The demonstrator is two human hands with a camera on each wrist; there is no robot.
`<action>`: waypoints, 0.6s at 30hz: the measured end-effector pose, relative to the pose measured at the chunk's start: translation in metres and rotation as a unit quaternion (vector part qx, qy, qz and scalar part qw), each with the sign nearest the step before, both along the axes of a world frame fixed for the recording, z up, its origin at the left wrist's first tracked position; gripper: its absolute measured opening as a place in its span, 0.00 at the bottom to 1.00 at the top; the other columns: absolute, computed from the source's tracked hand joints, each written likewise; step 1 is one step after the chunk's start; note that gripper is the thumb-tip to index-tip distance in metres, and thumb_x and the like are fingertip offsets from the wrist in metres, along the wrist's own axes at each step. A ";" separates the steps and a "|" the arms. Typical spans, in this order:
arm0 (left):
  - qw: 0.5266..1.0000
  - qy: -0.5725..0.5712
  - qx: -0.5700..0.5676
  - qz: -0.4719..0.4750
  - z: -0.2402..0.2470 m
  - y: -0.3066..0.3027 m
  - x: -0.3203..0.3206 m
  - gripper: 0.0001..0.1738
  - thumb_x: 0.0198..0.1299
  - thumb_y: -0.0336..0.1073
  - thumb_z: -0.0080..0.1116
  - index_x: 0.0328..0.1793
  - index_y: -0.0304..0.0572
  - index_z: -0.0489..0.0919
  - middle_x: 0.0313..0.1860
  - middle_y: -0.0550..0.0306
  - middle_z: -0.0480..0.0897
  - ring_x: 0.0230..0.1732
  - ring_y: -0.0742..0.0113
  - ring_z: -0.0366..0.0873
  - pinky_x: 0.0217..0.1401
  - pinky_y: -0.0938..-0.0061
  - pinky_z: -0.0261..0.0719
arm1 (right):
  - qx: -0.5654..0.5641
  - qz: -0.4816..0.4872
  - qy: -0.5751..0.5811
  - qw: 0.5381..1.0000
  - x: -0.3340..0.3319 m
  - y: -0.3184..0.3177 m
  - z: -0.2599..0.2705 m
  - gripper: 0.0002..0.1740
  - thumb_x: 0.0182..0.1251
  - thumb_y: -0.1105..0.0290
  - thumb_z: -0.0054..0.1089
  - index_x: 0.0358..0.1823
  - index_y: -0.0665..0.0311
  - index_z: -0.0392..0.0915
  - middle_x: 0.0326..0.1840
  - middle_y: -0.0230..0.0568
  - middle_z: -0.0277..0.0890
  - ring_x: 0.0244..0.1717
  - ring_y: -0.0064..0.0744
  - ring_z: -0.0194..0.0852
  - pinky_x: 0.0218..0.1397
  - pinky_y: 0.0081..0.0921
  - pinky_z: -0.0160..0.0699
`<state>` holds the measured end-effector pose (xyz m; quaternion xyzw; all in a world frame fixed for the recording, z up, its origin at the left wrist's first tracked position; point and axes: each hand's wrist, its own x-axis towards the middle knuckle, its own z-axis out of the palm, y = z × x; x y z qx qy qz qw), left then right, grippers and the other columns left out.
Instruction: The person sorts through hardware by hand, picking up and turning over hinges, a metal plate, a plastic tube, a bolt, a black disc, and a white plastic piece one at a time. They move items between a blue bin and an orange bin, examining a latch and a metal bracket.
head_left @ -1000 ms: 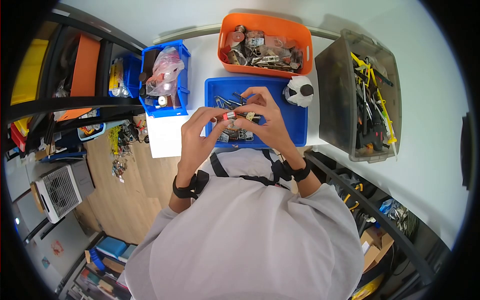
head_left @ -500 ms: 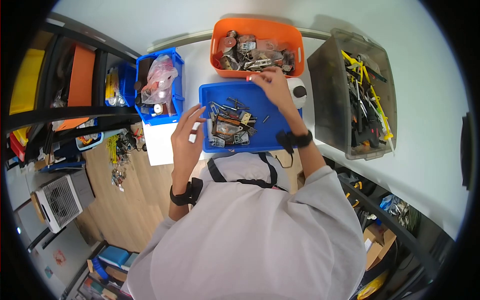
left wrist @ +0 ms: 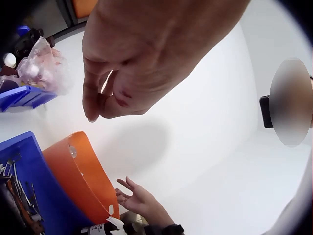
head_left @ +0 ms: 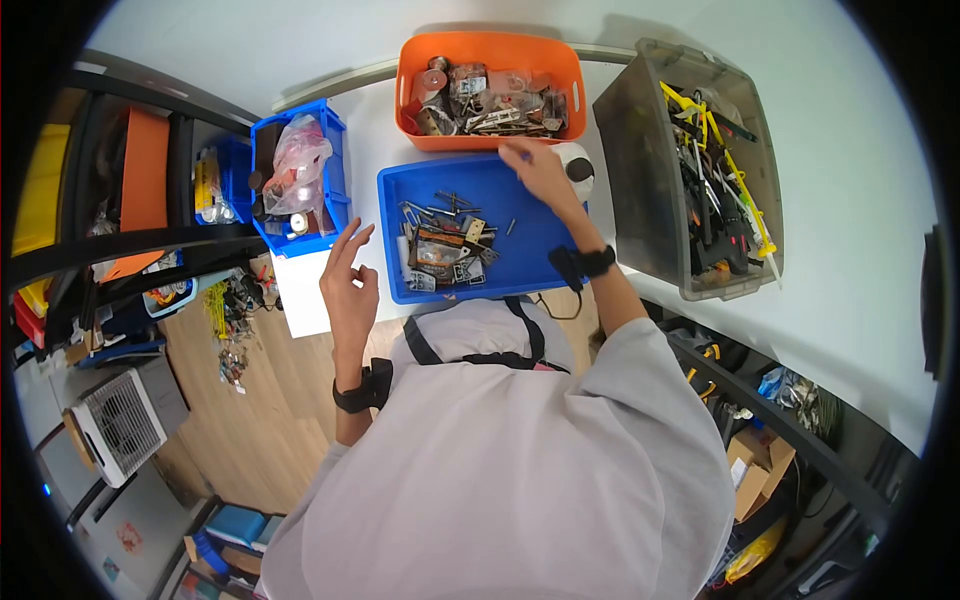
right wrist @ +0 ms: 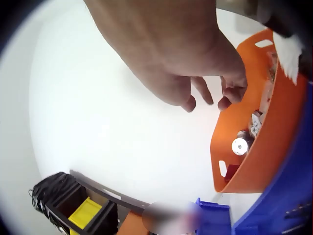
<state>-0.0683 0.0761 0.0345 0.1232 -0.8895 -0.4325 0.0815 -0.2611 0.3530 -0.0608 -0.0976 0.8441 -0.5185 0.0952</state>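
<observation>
In the head view my left hand (head_left: pixel 350 288) is raised off the left edge of the blue tray (head_left: pixel 540 235). Its thumb and index finger bend toward each other in a ring, the other fingers reach out, and no object shows in it. My right hand (head_left: pixel 543 172) hovers at the tray's back rim, close to the front wall of the orange bin (head_left: pixel 470 141). Loose, slightly bent fingers with nothing between them appear in the right wrist view. Metal hardware, with screws and a yellowish perforated plate (head_left: pixel 475 231), lies in the tray's left half.
Bagged parts and spools fill the orange bin. A white bottle with a dark cap (head_left: pixel 579 170) stands by my right hand. At the right is a grey tool crate (head_left: pixel 640 170); at the left, a blue bin (head_left: pixel 335 175) holds a plastic bag (head_left: pixel 300 165).
Both hands held a small red-and-white piece over the tray. The right hand carried a red piece toward the orange bin, and now none shows in it. The left hand moved left.
</observation>
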 end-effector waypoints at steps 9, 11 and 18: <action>1.000 -0.006 -0.007 -0.013 0.004 0.011 -0.008 0.38 0.45 0.10 0.44 0.62 0.46 0.83 0.67 0.55 0.81 0.55 0.67 0.84 0.26 0.81 0.68 | 0.390 0.011 -0.144 0.909 0.072 0.032 -0.106 0.23 0.68 0.51 0.64 0.48 0.66 0.84 0.47 0.57 0.84 0.51 0.60 0.83 0.53 0.50 0.82; 1.000 -0.013 -0.003 -0.008 0.004 0.012 -0.005 0.38 0.44 0.10 0.43 0.60 0.46 0.84 0.66 0.54 0.82 0.54 0.66 0.84 0.27 0.78 0.69 | 0.401 -0.002 -0.148 0.904 0.073 0.026 -0.120 0.26 0.66 0.47 0.65 0.46 0.66 0.83 0.48 0.59 0.83 0.52 0.62 0.83 0.54 0.55 0.81; 0.999 0.012 0.046 0.012 0.007 0.013 -0.004 0.37 0.44 0.10 0.42 0.58 0.46 0.86 0.65 0.56 0.83 0.55 0.71 0.83 0.27 0.81 0.66 | 0.413 0.025 -0.132 0.901 0.068 0.012 -0.147 0.26 0.66 0.47 0.65 0.48 0.64 0.83 0.49 0.58 0.83 0.53 0.60 0.83 0.54 0.56 0.81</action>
